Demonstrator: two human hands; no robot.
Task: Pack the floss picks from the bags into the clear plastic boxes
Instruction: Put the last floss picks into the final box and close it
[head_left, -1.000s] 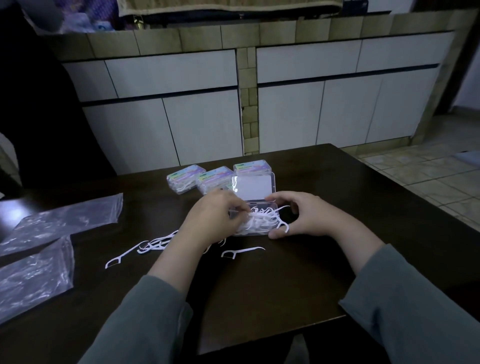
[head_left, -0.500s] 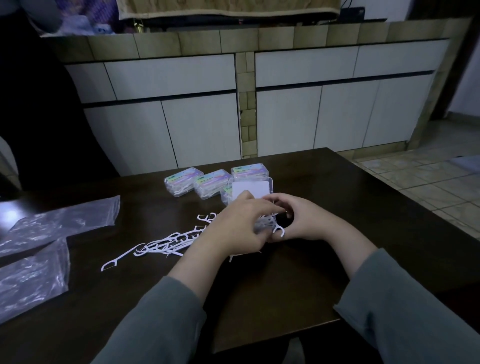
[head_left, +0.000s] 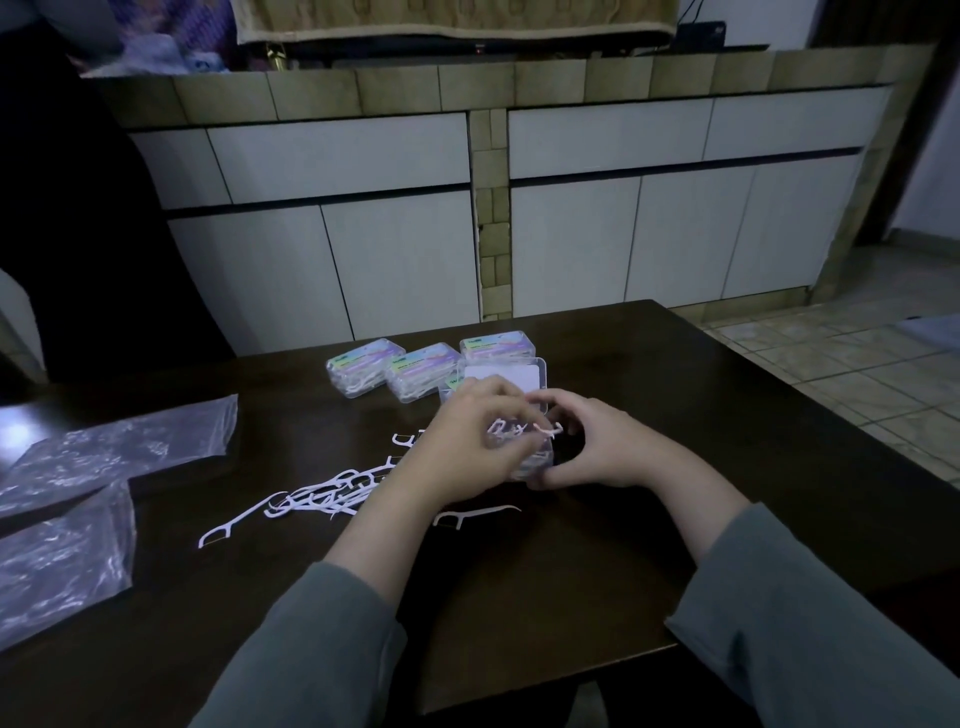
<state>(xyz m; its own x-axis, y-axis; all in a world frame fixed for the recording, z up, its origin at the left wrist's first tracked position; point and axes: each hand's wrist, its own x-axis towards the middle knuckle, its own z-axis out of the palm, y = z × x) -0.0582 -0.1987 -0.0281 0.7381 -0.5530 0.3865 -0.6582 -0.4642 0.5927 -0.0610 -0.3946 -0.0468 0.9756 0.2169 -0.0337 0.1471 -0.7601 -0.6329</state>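
Here both hands work open box (head_left: 524, 457): left hand (head_left: 467, 447) pinching floss picks (head_left: 511, 428), right hand (head_left: 597, 447) gripping box. Overstuffed picks may spill beside box, block lid (head_left: 501, 376).

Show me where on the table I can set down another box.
Free: the table right of the right hand, and the near strip between the sleeves. Crowded: boxes behind the hands, loose picks by the left hand, bags far left.
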